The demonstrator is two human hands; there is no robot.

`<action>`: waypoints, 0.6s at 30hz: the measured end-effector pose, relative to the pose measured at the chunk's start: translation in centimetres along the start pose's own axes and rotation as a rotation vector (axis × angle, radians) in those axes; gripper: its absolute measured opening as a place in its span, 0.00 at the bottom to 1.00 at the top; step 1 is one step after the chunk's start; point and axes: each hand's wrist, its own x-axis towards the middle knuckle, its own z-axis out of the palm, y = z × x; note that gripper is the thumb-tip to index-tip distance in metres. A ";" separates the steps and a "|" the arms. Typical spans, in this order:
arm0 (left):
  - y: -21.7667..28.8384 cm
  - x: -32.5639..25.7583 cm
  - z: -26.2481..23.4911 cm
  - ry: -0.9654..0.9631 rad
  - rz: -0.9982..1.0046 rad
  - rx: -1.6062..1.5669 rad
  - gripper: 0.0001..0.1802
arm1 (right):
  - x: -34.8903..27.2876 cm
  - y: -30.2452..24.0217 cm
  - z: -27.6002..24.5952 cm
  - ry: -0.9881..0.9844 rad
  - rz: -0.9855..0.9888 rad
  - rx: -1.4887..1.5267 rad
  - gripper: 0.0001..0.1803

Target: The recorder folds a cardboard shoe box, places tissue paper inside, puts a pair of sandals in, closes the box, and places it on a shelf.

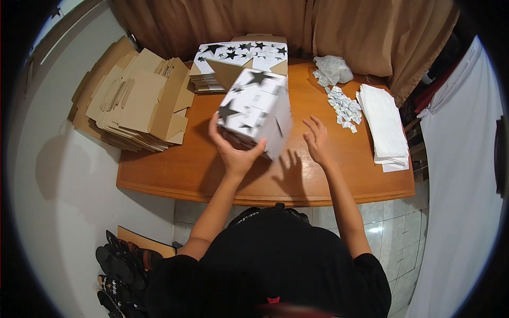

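My left hand grips the near end of a white cardboard box printed with black stars, thumb and fingers on opposite sides. The box is tilted above the wooden table, slightly blurred, with a brown flap standing out at its far left. To the right of the box, my right hand is raised with its fingers apart, touching nothing. Behind the box lies a stack of flat star-printed cardboard.
Flattened brown cardboard pieces are piled at the left of the table. Several small white packets lie at the right, beside a clear plastic bag and a stack of white sheets. Brown curtains hang behind.
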 end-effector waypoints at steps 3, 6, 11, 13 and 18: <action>-0.3 -0.4 1.6 -0.125 0.409 0.352 0.55 | 0.0 -0.2 -0.6 -0.091 0.211 0.460 0.31; -2.1 -2.8 2.5 -0.357 0.459 0.449 0.50 | -0.2 -3.5 -1.5 -0.191 0.620 0.874 0.36; -4.9 -8.1 4.3 -0.516 0.449 0.519 0.39 | -2.2 -2.1 0.5 -0.247 0.977 0.987 0.38; -6.0 -10.2 5.3 -0.526 0.575 0.653 0.36 | -2.6 -1.6 1.4 -0.240 1.012 0.889 0.37; -4.1 -10.4 5.1 -0.805 0.381 0.368 0.36 | -4.3 2.0 1.8 -0.163 1.011 0.980 0.34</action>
